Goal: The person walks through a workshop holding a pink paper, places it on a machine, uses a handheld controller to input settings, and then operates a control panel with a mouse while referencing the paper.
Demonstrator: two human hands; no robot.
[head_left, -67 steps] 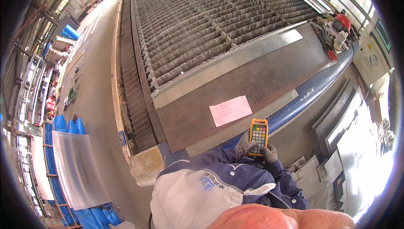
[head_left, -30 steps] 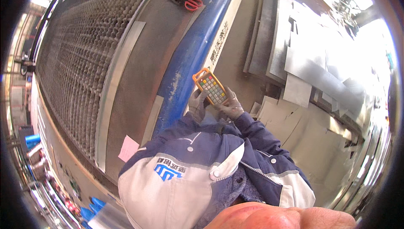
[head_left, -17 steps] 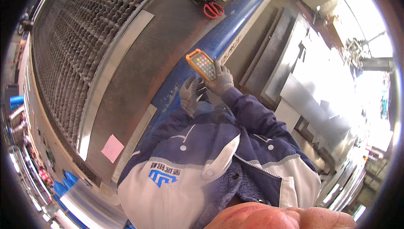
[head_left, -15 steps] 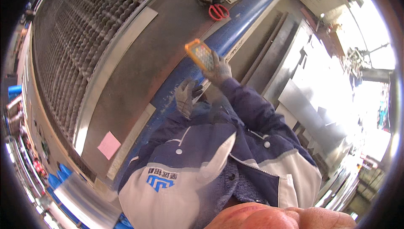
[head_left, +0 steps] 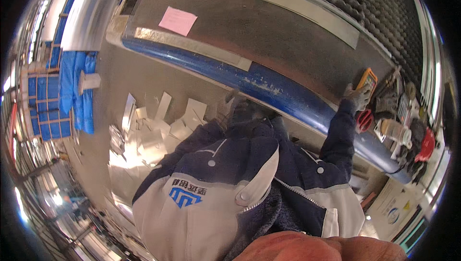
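My right hand point(head_left: 357, 98), in a grey work glove, grips an orange-cased handheld remote control point(head_left: 369, 79) with a keypad. It is stretched out over the right end of the dark table point(head_left: 230, 18), close to red-handled scissors point(head_left: 365, 120). Whether the remote touches the tabletop is unclear. My left hand point(head_left: 230, 106) is low in front of my jacket, beside the blue rounded table edge point(head_left: 269, 88). Its fingers are dark and smeared, so their pose does not show.
A pink paper point(head_left: 178, 20) and a flat metal strip point(head_left: 192, 47) lie on the table's left part. Beyond is a ridged slatted bed point(head_left: 370, 2). A clear plastic container point(head_left: 394, 130) and a red object point(head_left: 426, 145) crowd the right end. Sheet offcuts point(head_left: 153, 136) cover the floor at left.
The view has swung round with my body. My right hand has carried the remote from near my chest to the table's cluttered end. The left hand has dropped closer to my jacket.
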